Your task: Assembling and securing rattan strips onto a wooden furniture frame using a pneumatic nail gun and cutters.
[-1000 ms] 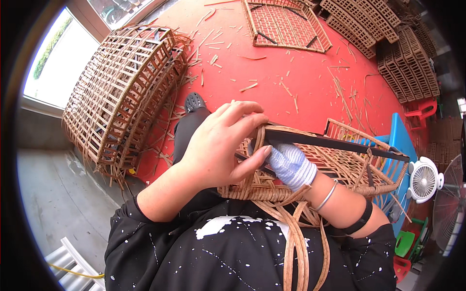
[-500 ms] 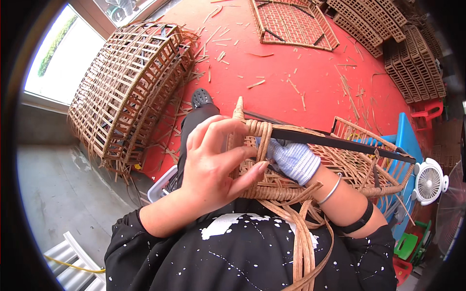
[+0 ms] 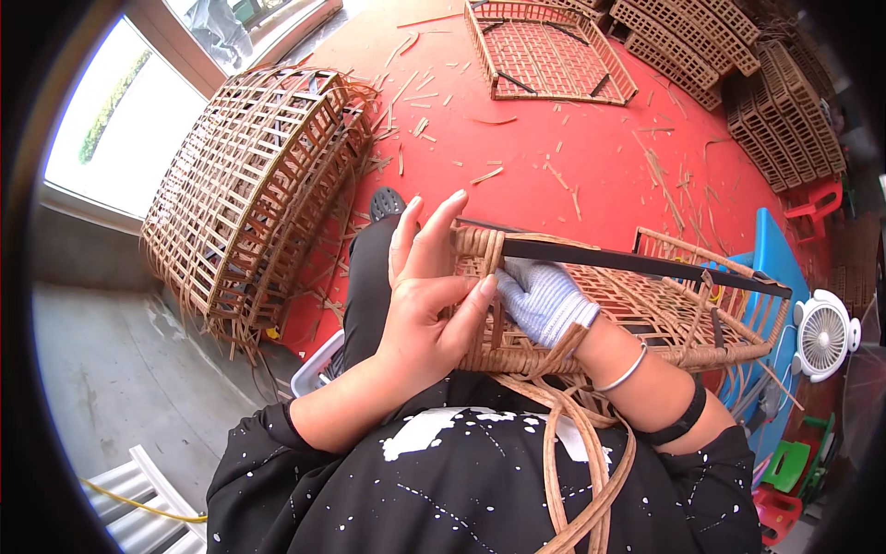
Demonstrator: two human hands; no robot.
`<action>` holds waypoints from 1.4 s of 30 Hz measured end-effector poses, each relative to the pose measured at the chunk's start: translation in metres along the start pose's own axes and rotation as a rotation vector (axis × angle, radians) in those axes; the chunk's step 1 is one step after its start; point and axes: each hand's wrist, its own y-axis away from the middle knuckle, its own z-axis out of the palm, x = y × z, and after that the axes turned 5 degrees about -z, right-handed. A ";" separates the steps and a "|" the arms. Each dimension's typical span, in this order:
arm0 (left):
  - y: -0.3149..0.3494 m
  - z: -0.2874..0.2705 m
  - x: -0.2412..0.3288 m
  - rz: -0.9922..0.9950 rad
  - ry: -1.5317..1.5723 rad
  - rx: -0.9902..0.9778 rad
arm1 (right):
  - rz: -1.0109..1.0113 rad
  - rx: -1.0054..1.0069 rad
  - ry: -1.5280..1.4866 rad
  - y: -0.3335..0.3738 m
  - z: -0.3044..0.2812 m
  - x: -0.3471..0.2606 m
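Observation:
On my lap lies a woven rattan basket (image 3: 628, 291) with a black bar (image 3: 637, 262) along its far upper edge. My left hand (image 3: 420, 309), bare, is at the basket's left end. Its thumb and forefinger pinch a cane strip at the wrapped corner (image 3: 478, 245), while other fingers point up. My right hand (image 3: 544, 300), in a striped pale glove, reaches inside the basket next to that corner, its fingers curled and partly hidden; what they hold does not show. Long loose cane strips (image 3: 565, 443) hang from the near rim over my black garment.
A large woven stack of baskets (image 3: 249, 185) stands at left by the window. Another tray-like basket (image 3: 549, 51) lies on the red floor (image 3: 461, 138) among cane scraps. More are piled at upper right (image 3: 784, 120). A blue table (image 3: 771, 249) and white fan (image 3: 824, 335) are at right.
My left thumb and forefinger have closed together at the corner, and the other fingers have straightened upward. The basket's left end has shifted slightly, and the view has tilted a little.

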 end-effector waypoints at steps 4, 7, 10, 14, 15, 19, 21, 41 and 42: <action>-0.003 0.001 -0.003 -0.025 0.031 0.012 | 0.025 -0.240 -0.097 0.010 -0.014 -0.010; -0.006 0.004 -0.005 -0.038 0.078 0.032 | 0.035 -0.311 -0.107 0.017 -0.025 -0.012; -0.006 0.005 -0.004 -0.042 0.099 0.033 | 0.073 -0.291 -0.252 0.021 -0.025 -0.013; -0.006 0.008 -0.007 -0.032 0.089 0.044 | 0.074 -0.282 -0.243 0.023 -0.030 -0.023; -0.005 0.007 -0.005 -0.034 0.087 0.049 | 0.071 -0.286 -0.242 0.025 -0.033 -0.026; -0.012 0.008 0.000 0.100 0.014 0.180 | -0.001 -0.243 -0.356 0.032 -0.062 -0.045; -0.016 0.004 -0.002 0.163 -0.106 -0.030 | 0.033 -0.197 -0.491 0.029 -0.076 -0.052; -0.011 0.007 -0.005 0.148 -0.094 0.086 | 0.403 0.194 -1.036 -0.036 -0.073 -0.054; -0.013 0.006 -0.002 0.147 -0.090 0.095 | 0.421 0.186 -1.065 -0.039 -0.074 -0.052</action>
